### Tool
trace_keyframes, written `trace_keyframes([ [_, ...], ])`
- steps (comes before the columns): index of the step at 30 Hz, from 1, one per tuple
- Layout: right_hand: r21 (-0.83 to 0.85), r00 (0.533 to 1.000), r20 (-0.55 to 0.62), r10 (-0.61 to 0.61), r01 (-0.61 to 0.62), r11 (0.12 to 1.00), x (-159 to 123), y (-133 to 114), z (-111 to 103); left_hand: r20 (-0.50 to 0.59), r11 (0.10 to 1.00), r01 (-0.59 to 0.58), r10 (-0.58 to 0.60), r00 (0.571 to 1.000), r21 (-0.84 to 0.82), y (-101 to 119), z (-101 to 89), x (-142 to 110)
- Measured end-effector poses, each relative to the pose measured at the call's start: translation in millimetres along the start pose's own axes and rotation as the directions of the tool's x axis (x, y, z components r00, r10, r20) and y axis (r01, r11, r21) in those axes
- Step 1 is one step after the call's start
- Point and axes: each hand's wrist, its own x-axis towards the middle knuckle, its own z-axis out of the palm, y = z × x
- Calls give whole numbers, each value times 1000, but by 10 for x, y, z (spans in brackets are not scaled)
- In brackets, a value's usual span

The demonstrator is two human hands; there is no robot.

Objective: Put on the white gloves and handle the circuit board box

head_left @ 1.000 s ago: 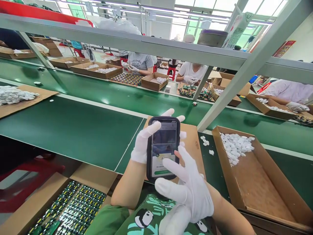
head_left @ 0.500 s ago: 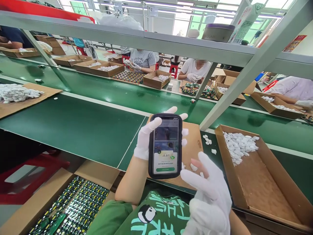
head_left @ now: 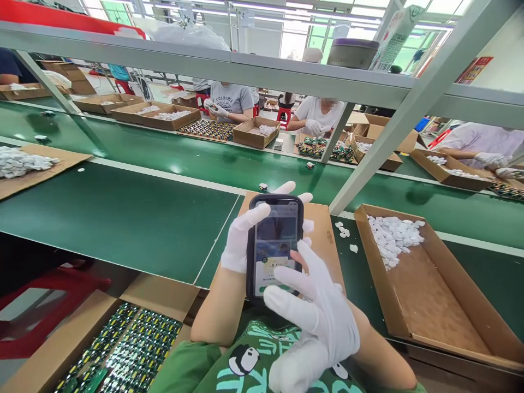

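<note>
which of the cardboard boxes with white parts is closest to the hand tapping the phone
The long open box just right of the right hand, with white parts heaped at its far end. The other boxes of white parts sit across the green belt by other workers.

Factory assembly line: green conveyor belt, cartons of parts.

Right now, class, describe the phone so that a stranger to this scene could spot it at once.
Find the green workbench nearest the camera. Above its near edge, two white-gloved hands meet; the left hand grips a phone upright. It is the only dark, lit-screen slab there, unlike the brown cardboard trays around it.
</note>
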Motion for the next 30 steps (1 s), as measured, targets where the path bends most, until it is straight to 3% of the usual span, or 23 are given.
trace_keyframes([
  [2, 1, 992, -93, -87, 88, 996, -10, 5, -39, -2, 1000, 9, -9, 1000, 4, -8, -9, 0],
  [3, -6, 988, -137, -63, 63, 998, -41, -5, -55, 0, 1000, 11, -11, 1000, 3, -10, -14, 3],
  [7, -42, 962, -178, 208, -219, 975, -265, -82, -103, 18, 999, 10, -9, 1000, -32, 3, -27, 28],
  [10, -49, 909, -266, 321, -346, 937, -414, -110, -142, 7, 999, 17, -16, 1000, -50, 26, -34, 48],
  [12, -36, 905, -261, 336, -357, 933, -464, -103, -173, -1, 998, 24, -24, 1000, -55, 38, -38, 56],
  [16, -10, 955, -122, 272, -275, 961, -405, -57, -219, -4, 998, 22, -22, 1000, -66, 43, -33, 61],
  [20, -16, 991, -109, 77, -80, 997, -160, -7, -181, -37, 999, 2, -4, 999, -35, 30, -2, 47],
  [25, -19, 956, -215, -201, 202, 979, 61, 66, -48, -64, 999, 17, -15, 998, 30, 17, 22, 23],
  [30, 32, 978, -146, -150, 156, 987, 34, 99, 20, -63, 999, 24, -21, 998, 45, 6, 24, 11],
])
